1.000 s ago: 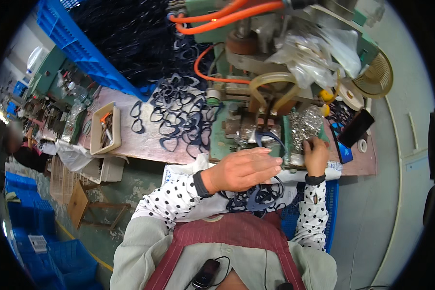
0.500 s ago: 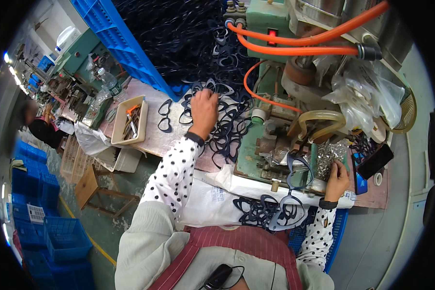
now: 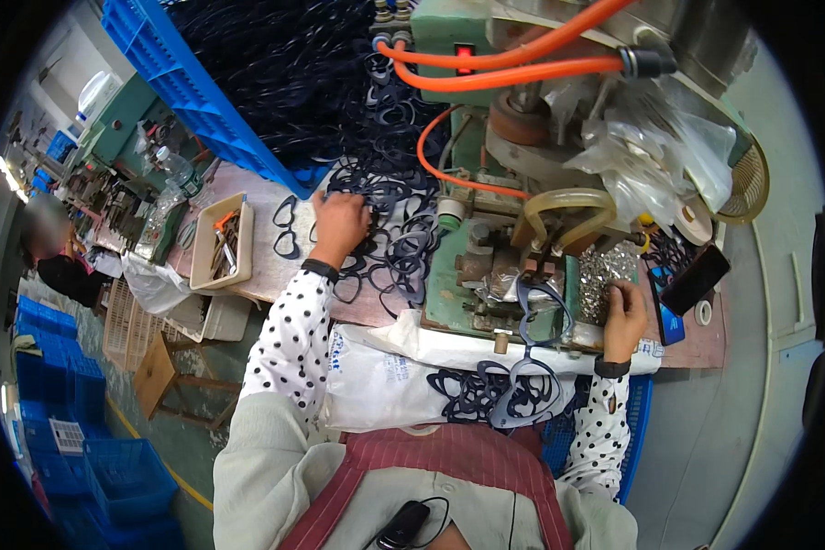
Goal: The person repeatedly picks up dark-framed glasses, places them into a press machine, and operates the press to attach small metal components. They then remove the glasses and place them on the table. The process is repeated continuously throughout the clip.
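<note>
My left hand (image 3: 342,225) lies palm down at the near left edge of a loose heap of dark eyeglass frames (image 3: 408,246). Its fingers are bent and apart, and their tips are partly hidden. A single dark frame (image 3: 286,244) lies to its left. My right hand (image 3: 625,321) is at the near right edge of a pile of small shiny metal parts (image 3: 605,275). Thumb and fingertips are pinched together there; whatever is between them is too small to make out. Between my hands, another eyeglass frame (image 3: 526,345) hangs at the front of the green machine (image 3: 445,302).
Orange hoses (image 3: 522,71) cross above the machine. A tilted blue crate (image 3: 220,101) holds many dark frames. More frames (image 3: 463,394) rest on white sacking (image 3: 367,394) before me. A tool tray (image 3: 246,266) stands left; a phone (image 3: 697,280) lies right. Another person (image 3: 69,275) sits far left.
My view has shifted, so the scene sits farther left. My left hand has moved slightly left and nearer across the heap. My right hand stays by the metal parts.
</note>
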The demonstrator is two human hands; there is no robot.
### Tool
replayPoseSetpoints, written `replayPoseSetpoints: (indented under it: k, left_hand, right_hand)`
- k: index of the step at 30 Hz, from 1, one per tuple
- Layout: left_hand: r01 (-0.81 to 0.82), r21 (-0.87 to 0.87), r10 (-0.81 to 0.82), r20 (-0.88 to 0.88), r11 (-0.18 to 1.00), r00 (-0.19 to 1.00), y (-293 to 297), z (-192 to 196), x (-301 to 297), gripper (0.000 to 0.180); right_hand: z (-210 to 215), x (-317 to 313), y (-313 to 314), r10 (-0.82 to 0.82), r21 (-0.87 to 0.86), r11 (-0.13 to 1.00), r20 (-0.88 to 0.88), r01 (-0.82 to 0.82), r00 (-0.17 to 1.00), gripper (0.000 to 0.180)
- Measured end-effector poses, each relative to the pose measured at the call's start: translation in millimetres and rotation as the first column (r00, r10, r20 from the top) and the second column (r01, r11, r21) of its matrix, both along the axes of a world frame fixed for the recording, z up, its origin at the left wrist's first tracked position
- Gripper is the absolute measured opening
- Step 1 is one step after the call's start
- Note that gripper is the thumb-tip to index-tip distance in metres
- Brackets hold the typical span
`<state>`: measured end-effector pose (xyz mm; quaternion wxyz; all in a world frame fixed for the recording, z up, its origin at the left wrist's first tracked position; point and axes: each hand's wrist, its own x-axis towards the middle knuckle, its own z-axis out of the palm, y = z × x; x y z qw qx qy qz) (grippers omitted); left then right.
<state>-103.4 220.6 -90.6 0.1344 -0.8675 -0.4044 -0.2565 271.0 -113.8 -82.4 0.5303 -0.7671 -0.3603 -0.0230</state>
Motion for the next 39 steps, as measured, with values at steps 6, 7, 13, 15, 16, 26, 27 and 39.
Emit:
replayPoseSetpoints:
  k: [6,7,13,15,16,26,27,39]
  left_hand:
    - [0.037,-0.129,0.057,0.653,0.991,0.755,-75.0,73.8,34.8,0.010]
    - [0.094,0.002,-0.071,0.673,0.996,0.736,-100.5,83.8,42.1,0.011]
    - [0.654,0.329,-0.732,0.330,0.681,0.596,-206.5,106.3,81.4,0.026]
    - [0.714,0.323,-0.778,0.363,0.621,0.513,-221.5,109.4,98.0,0.026]
    - [0.745,0.322,-0.800,0.384,0.584,0.461,-224.3,109.7,102.9,0.027]
    - [0.924,0.279,-0.943,0.277,0.263,0.185,-235.8,106.0,95.2,0.023]
    - [0.933,0.276,-0.939,0.312,0.232,0.142,-235.9,110.4,96.1,0.022]
    - [0.987,0.137,-0.937,0.346,0.088,0.035,-208.2,94.6,122.7,0.031]
  right_hand:
    - [70.7,-46.9,11.6,0.135,0.122,0.986,-0.166,-0.116,0.977,0.016]
    - [78.6,-55.0,13.8,0.195,0.139,0.975,-0.171,-0.172,0.966,0.016]
    - [115.5,-94.6,23.4,0.415,0.208,0.902,-0.175,-0.378,0.893,0.017]
    - [118.0,-101.0,26.1,0.422,0.182,0.902,-0.184,-0.391,0.888,0.020]
    - [119.9,-104.1,27.5,0.408,0.164,0.910,-0.193,-0.381,0.892,0.022]
    - [126.1,-120.7,48.2,0.446,0.222,0.895,-0.399,-0.387,0.802,0.059]
    - [124.8,-123.0,47.1,0.446,0.247,0.894,-0.409,-0.374,0.796,0.059]
    - [29.0,11.4,-8.5,-0.033,-0.077,0.997,-0.106,0.025,0.994,0.027]
